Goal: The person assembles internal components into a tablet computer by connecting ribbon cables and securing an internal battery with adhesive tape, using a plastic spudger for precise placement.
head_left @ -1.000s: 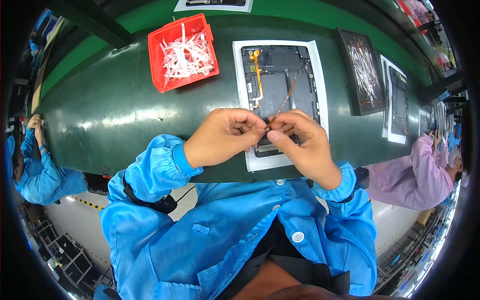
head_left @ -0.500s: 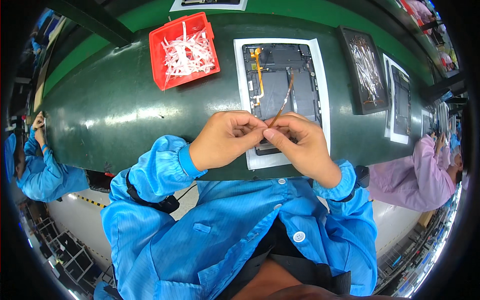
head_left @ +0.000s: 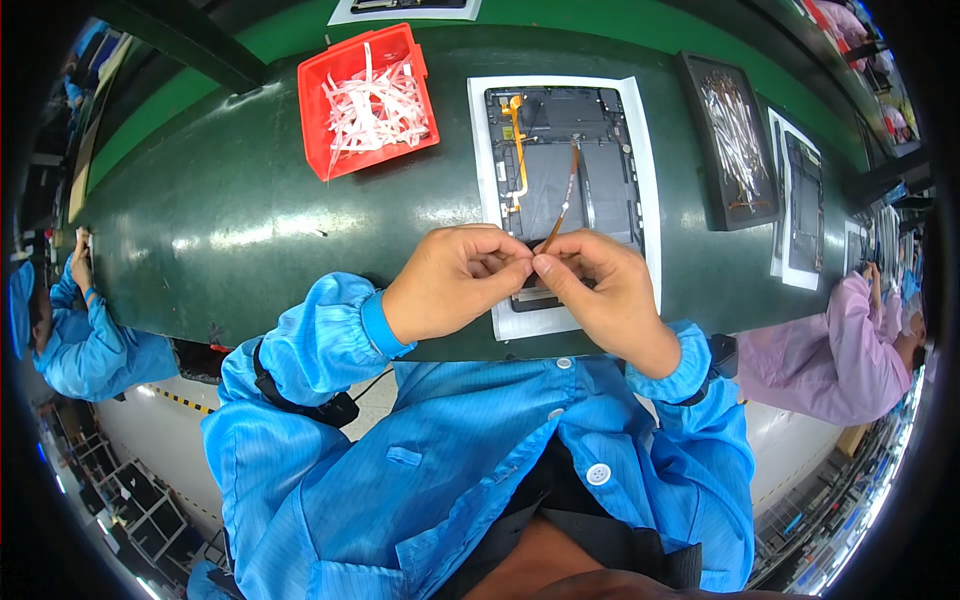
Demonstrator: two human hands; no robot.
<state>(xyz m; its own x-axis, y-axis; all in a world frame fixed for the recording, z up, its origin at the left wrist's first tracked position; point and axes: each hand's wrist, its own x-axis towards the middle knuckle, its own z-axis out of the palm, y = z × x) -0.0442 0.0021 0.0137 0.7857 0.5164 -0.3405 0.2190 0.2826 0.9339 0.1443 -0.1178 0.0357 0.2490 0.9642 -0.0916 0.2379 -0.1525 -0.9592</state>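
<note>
A thin brown flex cable (head_left: 567, 204) with a pale patch along its middle rises from between my fingertips and points away from me. My left hand (head_left: 455, 282) and my right hand (head_left: 608, 290) meet at its near end, both closed in a pinch; the fingertips hide that end. Beneath it lies an opened tablet (head_left: 540, 180) with black inner parts, and its near portion is covered by my hands. An orange flex cable (head_left: 519, 150) runs down the tablet's left side. White sheet (head_left: 652, 210) shows around the tablet.
On the green table (head_left: 230, 240), a red bin (head_left: 318, 125) of pale peeled strips stands at far left. A black tray (head_left: 712, 190) holding thin silvery and brown strips is at right, beside another tablet (head_left: 803, 205). Co-workers sit left (head_left: 100, 345) and right (head_left: 820, 355).
The flex cable's free end has swung slightly left and stands a little more upright. My hands have barely moved. The tablet at the far edge has shifted left.
</note>
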